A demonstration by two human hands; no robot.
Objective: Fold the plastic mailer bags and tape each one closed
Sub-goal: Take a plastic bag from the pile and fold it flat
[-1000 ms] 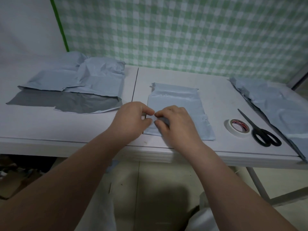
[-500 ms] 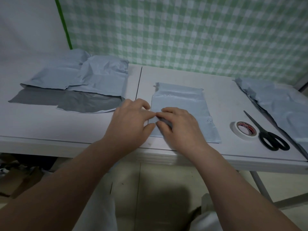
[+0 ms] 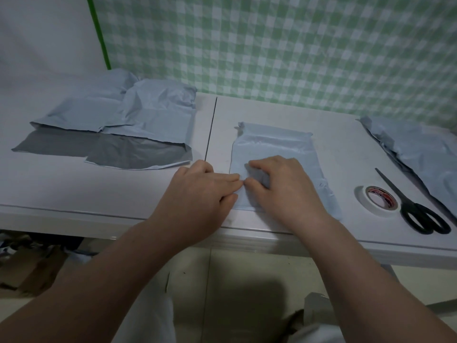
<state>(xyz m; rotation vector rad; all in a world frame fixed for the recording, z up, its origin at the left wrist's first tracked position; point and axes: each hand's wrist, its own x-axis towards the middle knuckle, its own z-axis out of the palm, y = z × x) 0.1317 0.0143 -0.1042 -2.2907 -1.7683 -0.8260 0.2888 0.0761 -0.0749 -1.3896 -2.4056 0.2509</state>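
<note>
A light blue plastic mailer bag (image 3: 274,144) lies flat in the middle of the white table (image 3: 74,189), its far end creased. My left hand (image 3: 197,194) sits at the bag's near left edge, with thumb and forefinger pinching that edge. Touching it fingertip to fingertip, my right hand (image 3: 284,189) rests on the bag with curled fingers pinching up a small fold of plastic. A roll of white tape (image 3: 378,200) lies flat to the right of the bag, and black scissors (image 3: 415,211) lie shut beside it.
A pile of blue mailers with grey flaps (image 3: 128,115) lies at the back left. More blue mailers (image 3: 420,149) are stacked along the right edge. A seam (image 3: 211,127) runs between two tabletops. A green checked cloth (image 3: 296,45) hangs behind.
Both hands stay together at the bag's near left edge; the right hand's fingers have crept slightly farther onto the bag. The bag, tape and scissors have not moved.
</note>
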